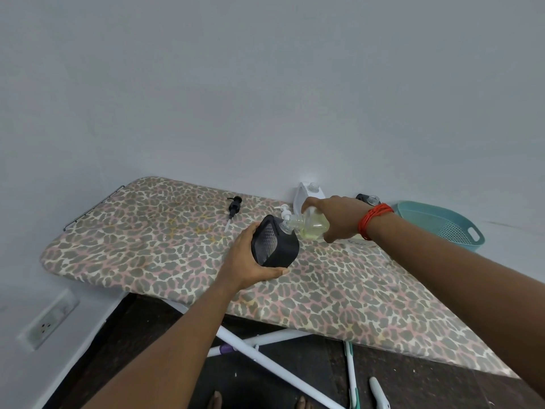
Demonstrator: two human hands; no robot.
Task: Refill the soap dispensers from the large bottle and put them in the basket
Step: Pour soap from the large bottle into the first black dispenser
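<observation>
The left hand [247, 261] gripped the black dispenser [275, 246], tilted over the ironing board [147, 237]. The right hand [339, 216] gripped the large bottle [312, 225], tipped with its neck at the dispenser's opening. The basket [451, 231] stood well right of the dispenser; a black pump [234, 206] lay to its left.

Risk: misaligned necks or too steep a tip would likely spill soap onto the cover.

A label [356, 242] right of the dispenser possibly read "SOAP"; no brand was legible.
</observation>
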